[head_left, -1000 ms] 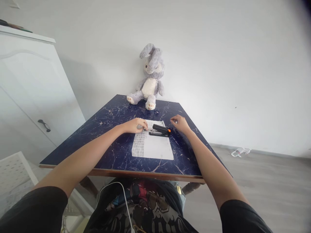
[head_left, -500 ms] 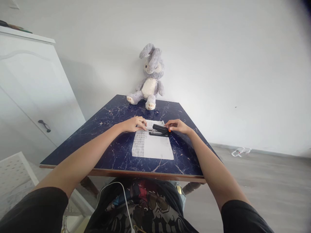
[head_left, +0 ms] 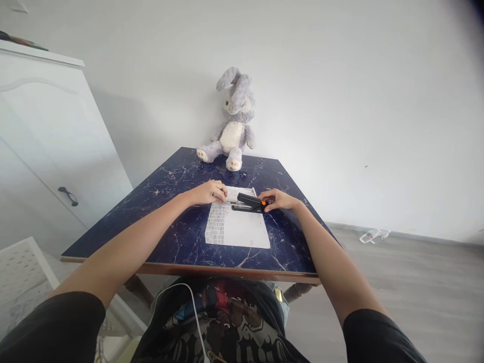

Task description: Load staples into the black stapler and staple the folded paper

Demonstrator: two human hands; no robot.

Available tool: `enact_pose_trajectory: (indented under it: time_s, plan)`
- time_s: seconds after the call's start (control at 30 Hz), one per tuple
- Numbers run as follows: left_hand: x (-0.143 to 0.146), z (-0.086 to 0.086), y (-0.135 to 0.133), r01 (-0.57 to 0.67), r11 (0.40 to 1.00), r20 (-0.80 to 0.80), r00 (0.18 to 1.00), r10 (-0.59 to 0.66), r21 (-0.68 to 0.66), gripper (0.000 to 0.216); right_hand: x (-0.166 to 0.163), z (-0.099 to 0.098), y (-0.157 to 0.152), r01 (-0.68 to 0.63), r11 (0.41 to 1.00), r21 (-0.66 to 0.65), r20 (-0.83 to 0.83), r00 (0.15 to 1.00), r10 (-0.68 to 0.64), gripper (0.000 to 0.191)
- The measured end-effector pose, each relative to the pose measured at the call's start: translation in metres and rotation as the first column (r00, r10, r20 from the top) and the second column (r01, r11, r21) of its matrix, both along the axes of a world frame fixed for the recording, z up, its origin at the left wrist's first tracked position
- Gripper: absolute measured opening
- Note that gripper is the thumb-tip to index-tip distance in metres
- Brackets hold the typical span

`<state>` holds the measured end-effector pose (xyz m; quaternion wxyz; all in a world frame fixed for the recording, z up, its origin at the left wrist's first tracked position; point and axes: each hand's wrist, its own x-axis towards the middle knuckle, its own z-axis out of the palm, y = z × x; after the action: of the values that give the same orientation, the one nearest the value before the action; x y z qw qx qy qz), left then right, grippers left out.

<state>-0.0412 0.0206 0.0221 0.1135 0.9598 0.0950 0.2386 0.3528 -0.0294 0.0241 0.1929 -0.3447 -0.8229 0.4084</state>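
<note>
A black stapler (head_left: 247, 202) with an orange part at its back end lies across printed white paper (head_left: 245, 229), its top arm raised at an angle over the base. My right hand (head_left: 279, 199) grips the back end, thumb and fingers around the orange part. From the stapler's front a thin metal slide (head_left: 233, 202) sticks out to the left. My left hand (head_left: 209, 192) is closed in a pinch at the outer end of this slide, by the paper's upper left part. The fingertips partly hide what they hold.
A grey plush rabbit (head_left: 235, 121) sits at the far end of the dark blue marbled table (head_left: 170, 222), against the wall. A white cabinet (head_left: 49, 131) stands at left, a white chair (head_left: 26, 282) below it. Clear plastic packaging (head_left: 372, 235) lies on the floor at right.
My right hand has shifted a little down and its thumb now wraps the stapler's back end near the orange part. My left hand and the paper have hardly moved.
</note>
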Motion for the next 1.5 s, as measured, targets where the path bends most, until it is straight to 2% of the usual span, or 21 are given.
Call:
enact_pose_trajectory:
  time_s: [0.37,0.53,0.8,1.5]
  plan:
    - [0.006,-0.004,-0.004,-0.042,0.999,-0.013,0.999,0.043,0.033,0.023,0.001,-0.005,0.002,0.028,1.000,0.009,-0.006,1.000,-0.028,0.058]
    - [0.016,-0.005,-0.008,-0.059,0.998,0.015,0.998,0.058,0.021,0.021,-0.002,-0.003,0.000,0.025,1.000,-0.002,-0.033,0.999,-0.025,0.058]
    - [0.025,-0.005,-0.012,-0.087,0.995,-0.042,0.995,0.089,0.043,0.019,-0.004,-0.001,-0.003,0.020,1.000,0.000,-0.060,0.998,-0.020,0.059]
    - [0.041,-0.019,-0.010,-0.059,0.996,0.032,0.998,0.057,0.073,0.020,-0.004,-0.002,-0.002,0.025,1.000,-0.002,-0.039,0.999,-0.025,0.060]
